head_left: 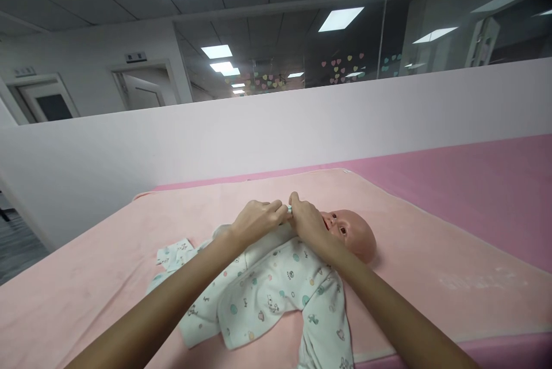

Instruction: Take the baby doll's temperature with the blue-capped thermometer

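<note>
Peach blanket [431, 260] stretches beneath the fingers [274, 208]. Left hand [256, 221] and right hand [309, 222] pinch a small pale bit [290, 210]; doll's head [357, 234] lies just right, printed shirt [276, 288] below.

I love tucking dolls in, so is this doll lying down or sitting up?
Lying down: the doll's head rests on the peach blanket, with patterned clothes spread alongside.

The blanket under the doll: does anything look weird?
Yes: the peach blanket has whitish, smudgy marks to the right of the doll, breaking up the plain surface. I can't tell whether they're stains or faded print.
</note>
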A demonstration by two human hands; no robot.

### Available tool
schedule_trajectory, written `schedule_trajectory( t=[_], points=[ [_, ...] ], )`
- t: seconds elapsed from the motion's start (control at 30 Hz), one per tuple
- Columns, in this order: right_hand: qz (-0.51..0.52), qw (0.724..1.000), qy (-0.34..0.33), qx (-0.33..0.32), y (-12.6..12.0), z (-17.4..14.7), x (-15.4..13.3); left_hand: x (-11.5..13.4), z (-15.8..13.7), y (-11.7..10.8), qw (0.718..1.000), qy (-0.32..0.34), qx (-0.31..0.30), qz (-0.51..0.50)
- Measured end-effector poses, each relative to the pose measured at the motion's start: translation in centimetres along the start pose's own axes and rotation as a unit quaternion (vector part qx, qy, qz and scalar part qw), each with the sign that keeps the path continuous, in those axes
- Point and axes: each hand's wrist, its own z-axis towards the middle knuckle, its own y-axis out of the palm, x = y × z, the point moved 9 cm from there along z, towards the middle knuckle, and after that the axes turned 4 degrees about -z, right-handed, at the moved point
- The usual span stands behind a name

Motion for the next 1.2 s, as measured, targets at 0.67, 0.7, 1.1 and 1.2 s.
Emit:
schedule_trajectory(
  t=[0.67, 0.7, 1.1, 1.2],
  points=[
    [0.095, 0.969, -0.195, 0.115, -5.1, -7.5, 4.5, -2.9, -4.7, -4.6, 0.871, -0.252, -0.14, -0.397],
    [0.121, 0.973, -0.156, 0.117, -5.2, -7.0, 6.0, -3.8, -3.9, -4.0, 0.871, -0.287, -0.077, -0.39],
    [0.55, 0.829, 0.052, 0.085, 1.1, -2.1, 15.5, -3.6, -7.3, 14.7, 0.814, -0.443, -0.239, -0.291],
    [0.594, 0.794, 0.099, 0.088, 2.2, -2.0, 16.6, -3.4, -7.7, 14.8, 0.807, -0.436, -0.259, -0.302]
  ],
)
